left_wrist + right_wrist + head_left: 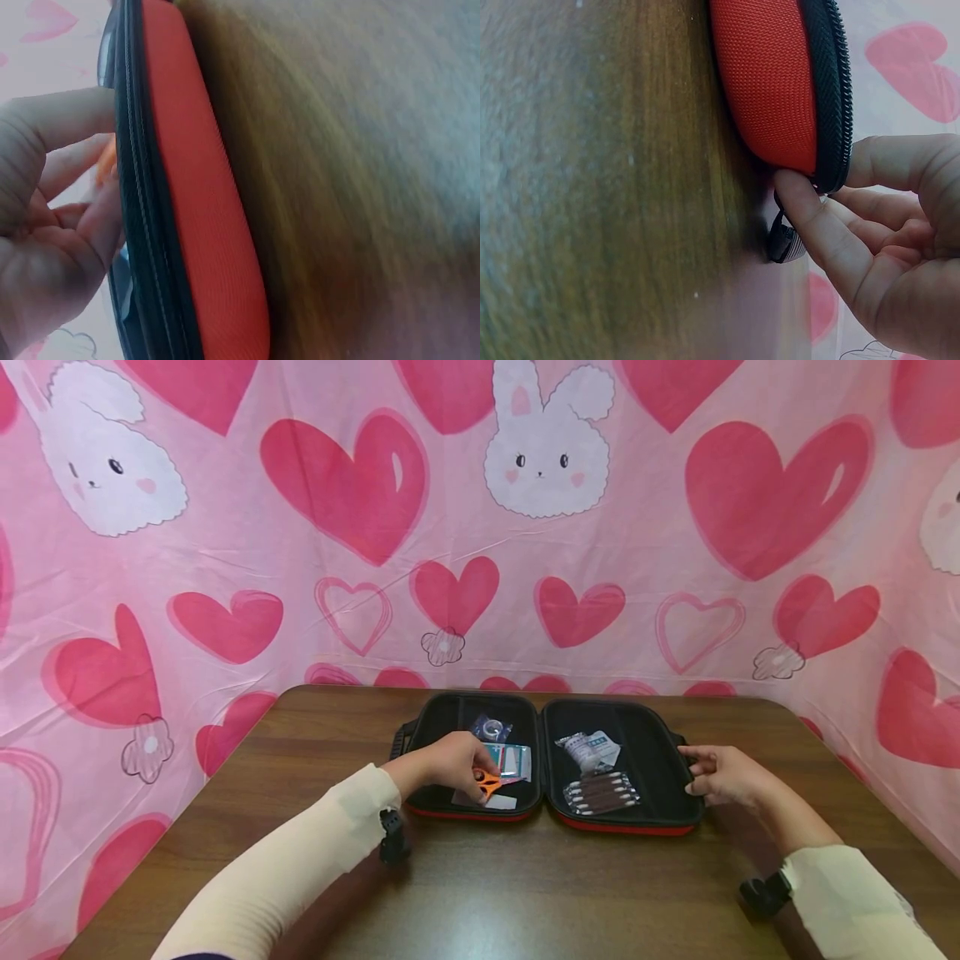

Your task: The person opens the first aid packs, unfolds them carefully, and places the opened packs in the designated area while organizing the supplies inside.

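A zip case [645,760], black inside with a red shell [769,90], lies unfolded flat on the table. Over its left half, my left hand [459,764] pinches a pair of orange-handled scissors [489,783]; in the left wrist view the case wall hides most of them. My right hand [723,774] grips the outer edge of the right half, with the thumb [799,199] low against the shell. Around the scissors are a teal-and-white packet [517,760], a small white piece [501,802] and a clear-wrapped roll [492,729].
In the right half lie a wrapped white roll [581,752], a pale printed packet [604,748] and a pack of swabs [602,793]. A carry handle [402,739] sticks out on the left. Behind the wooden table [525,893] hangs a pink heart-patterned cloth [517,547].
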`<state>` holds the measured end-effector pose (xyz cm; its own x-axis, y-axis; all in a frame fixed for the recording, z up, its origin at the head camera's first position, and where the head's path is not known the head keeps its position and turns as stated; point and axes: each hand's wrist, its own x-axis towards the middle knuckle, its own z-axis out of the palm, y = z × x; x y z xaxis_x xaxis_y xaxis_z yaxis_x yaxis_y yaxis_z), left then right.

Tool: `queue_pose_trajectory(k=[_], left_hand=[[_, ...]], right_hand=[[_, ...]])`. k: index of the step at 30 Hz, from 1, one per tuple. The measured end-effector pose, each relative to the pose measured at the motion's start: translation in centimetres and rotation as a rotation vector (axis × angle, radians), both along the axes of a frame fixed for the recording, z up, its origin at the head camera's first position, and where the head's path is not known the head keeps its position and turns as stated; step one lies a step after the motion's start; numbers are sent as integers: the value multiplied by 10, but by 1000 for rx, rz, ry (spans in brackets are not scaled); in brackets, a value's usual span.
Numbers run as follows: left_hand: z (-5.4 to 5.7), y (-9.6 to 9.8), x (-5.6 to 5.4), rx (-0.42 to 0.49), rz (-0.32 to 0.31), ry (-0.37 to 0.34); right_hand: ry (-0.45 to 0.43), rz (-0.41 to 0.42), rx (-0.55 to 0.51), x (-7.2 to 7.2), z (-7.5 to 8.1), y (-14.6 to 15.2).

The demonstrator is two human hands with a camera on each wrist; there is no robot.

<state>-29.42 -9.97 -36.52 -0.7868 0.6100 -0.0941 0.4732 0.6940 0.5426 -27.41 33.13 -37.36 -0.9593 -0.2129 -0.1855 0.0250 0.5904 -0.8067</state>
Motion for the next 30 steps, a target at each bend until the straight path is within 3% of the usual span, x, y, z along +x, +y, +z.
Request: queue_pose_trajectory(k=[5,12,20,24,30], left_hand=[[2,-11,-5,48,41,-74],[11,-24,-12,202,112,-254],[19,-42,-25,258,220,-268],[24,-58,-33,246,241,-254],[30,-85,-42,309,324,-279]], right_hand=[[4,6,-4,0,0,0],[-2,-4,6,0,0,1],[-9,-8,11,0,-1,1],[-1,-6,9,0,-2,1],[2,-6,14,0,-1,1]])
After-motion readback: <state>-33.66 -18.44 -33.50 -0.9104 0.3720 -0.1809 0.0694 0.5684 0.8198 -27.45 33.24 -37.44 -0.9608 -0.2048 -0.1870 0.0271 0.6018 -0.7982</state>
